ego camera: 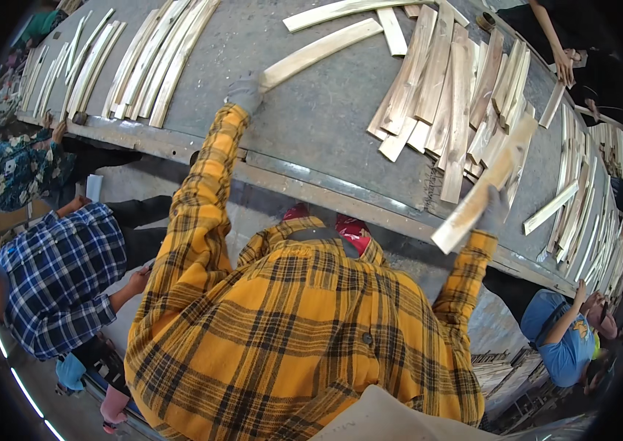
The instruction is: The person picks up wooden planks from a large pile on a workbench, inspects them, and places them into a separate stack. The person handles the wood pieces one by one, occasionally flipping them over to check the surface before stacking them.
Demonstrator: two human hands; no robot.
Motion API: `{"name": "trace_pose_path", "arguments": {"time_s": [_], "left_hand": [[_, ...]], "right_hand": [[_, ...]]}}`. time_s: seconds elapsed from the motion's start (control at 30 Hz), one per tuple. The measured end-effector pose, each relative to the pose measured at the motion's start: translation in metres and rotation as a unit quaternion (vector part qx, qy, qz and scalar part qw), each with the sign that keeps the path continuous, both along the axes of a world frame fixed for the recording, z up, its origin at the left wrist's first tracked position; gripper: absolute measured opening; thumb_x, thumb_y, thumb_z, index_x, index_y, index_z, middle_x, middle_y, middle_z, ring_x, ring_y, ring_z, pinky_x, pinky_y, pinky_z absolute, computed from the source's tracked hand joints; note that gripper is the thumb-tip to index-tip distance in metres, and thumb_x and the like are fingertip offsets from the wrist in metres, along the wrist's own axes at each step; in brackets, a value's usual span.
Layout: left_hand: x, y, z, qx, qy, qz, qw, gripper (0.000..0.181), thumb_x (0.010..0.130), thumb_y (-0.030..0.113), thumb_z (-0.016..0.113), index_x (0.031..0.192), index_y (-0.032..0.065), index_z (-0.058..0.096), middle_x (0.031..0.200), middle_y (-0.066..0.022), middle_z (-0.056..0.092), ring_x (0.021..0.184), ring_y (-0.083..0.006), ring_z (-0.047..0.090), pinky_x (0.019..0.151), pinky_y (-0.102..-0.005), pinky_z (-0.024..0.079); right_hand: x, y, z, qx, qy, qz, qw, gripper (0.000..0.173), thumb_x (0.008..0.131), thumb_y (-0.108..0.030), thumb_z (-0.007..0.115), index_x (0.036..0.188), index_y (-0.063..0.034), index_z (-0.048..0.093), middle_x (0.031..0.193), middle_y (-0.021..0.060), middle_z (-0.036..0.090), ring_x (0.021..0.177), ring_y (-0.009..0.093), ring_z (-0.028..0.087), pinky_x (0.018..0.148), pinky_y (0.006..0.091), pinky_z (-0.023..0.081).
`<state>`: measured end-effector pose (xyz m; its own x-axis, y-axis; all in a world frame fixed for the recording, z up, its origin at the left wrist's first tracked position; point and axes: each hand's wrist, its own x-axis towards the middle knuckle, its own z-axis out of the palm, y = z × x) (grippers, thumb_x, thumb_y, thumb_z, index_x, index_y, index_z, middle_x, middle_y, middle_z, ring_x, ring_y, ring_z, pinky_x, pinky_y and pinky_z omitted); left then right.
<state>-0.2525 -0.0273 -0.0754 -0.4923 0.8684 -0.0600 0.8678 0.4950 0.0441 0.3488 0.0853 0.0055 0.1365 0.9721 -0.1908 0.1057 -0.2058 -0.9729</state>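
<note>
My left hand (pixel 245 91), in a grey glove, grips the near end of a pale wooden slat (pixel 320 53) that reaches away over the worktable (pixel 295 129). In my right hand (pixel 493 210), also gloved, is a wider wooden board (pixel 490 182) with brown patches. This board slants from beyond the table's front edge back across the right side of a loose pile of wooden slats (pixel 437 91). Part of the right hand is hidden behind the board. Another slat (pixel 344 12) lies at the far side, above the one in my left hand.
Rows of slats lie on the table at left (pixel 165 60) and right (pixel 576 204). A roll of tape (pixel 485 21) sits near the far edge. Across the table, a co-worker's hand (pixel 564 69) touches a slat. Other people stand at left (pixel 63 275) and right (pixel 556 336).
</note>
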Motion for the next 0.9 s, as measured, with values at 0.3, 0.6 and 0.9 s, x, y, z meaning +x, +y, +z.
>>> {"name": "trace_pose_path", "arguments": {"time_s": [0.3,0.6,0.9], "left_hand": [[0.125,-0.059,0.033,0.170,-0.824,0.129,0.525,0.065,0.080,0.013,0.066,0.140,0.0010,0.042,0.113,-0.0129,0.061,0.094,-0.0201,0.064,0.083,-0.0314,0.052],[0.260,-0.088,0.050,0.298,-0.658,0.109,0.683,0.078,0.072,0.016,0.073,0.139,-0.0031,0.039,0.116,-0.0203,0.059,0.098,-0.0241,0.064,0.080,-0.0305,0.053],[0.318,-0.067,0.109,0.223,-0.777,0.087,0.583,0.082,0.068,0.013,0.069,0.141,-0.0036,0.035,0.119,-0.0210,0.057,0.094,-0.0235,0.064,0.080,-0.0296,0.053]], "right_hand": [[0.269,0.129,-0.045,-0.005,-0.087,-0.120,0.989,0.038,0.086,-0.018,0.064,0.114,0.0064,0.059,0.096,0.0124,0.063,0.085,0.021,0.061,0.078,0.0310,0.052],[0.291,0.205,-0.051,0.142,-0.484,-0.025,0.863,0.047,0.090,-0.036,0.058,0.121,-0.0003,0.059,0.109,0.0179,0.067,0.100,0.031,0.064,0.087,0.0368,0.049],[-0.024,0.038,-0.020,0.050,0.002,0.296,0.954,0.029,0.093,-0.012,0.053,0.119,-0.0136,0.066,0.085,0.0008,0.065,0.070,0.007,0.056,0.060,0.0241,0.046]]}}
